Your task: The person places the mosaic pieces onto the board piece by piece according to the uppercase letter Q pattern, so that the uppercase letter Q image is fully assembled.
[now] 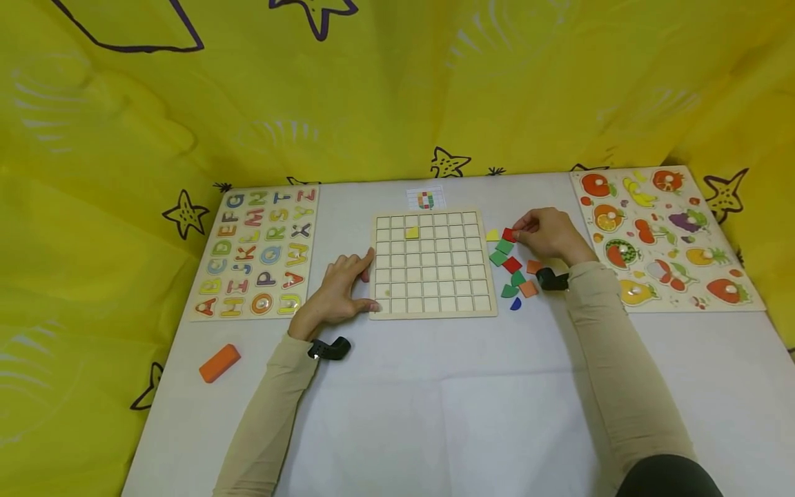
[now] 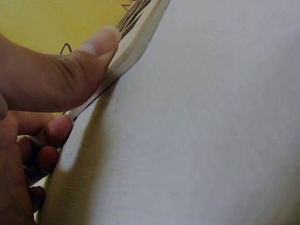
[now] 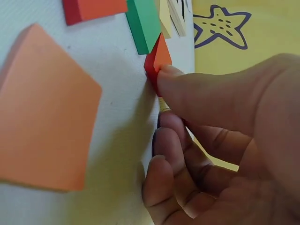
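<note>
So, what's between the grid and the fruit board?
In the head view: coloured pieces, the right hand pinching a red piece, a wrist camera and sleeve.

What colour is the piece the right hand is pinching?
The piece in the right hand is red, showing best in the right wrist view.

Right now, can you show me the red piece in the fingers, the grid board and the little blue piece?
Red piece (image 3: 161, 53): right wrist view, its top face.
Grid board (image 1: 430, 273): head view, a bare cell near its middle.
Blue piece (image 1: 515, 304): head view, its top face.
</note>
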### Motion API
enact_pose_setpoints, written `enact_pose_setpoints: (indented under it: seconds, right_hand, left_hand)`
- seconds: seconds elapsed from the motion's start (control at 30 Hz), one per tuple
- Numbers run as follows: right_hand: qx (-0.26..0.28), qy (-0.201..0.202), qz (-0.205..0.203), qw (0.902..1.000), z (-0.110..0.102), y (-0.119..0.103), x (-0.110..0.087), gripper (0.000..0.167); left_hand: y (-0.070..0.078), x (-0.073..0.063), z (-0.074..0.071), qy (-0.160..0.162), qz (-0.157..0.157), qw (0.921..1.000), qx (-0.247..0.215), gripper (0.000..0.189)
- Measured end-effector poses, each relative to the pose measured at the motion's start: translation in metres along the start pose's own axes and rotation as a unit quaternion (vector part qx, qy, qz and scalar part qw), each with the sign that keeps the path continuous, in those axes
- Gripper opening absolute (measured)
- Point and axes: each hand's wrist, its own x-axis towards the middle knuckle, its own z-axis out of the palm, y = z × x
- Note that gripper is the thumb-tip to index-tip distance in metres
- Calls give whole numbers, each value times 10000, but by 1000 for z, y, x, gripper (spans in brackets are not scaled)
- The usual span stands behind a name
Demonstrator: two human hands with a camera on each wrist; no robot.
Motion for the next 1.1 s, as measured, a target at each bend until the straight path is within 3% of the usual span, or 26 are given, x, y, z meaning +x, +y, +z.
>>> enact_pose_setpoints:
  seconds: [0.57, 0.8, 1.1]
  right_hand:
    - [-95, -104, 23, 9999, 1, 0, 1, 40]
    - [749, 266, 55, 9968, 2, 2, -1, 44]
    - [1773, 1042, -334, 9781, 14, -7, 6, 38]
  left_hand:
    - [0, 0, 0, -28, -114, 9999, -42, 106]
    - [0, 0, 0, -29, -95, 9999, -46, 105]
    - [-2, 0, 1, -11, -82, 9999, -87, 107]
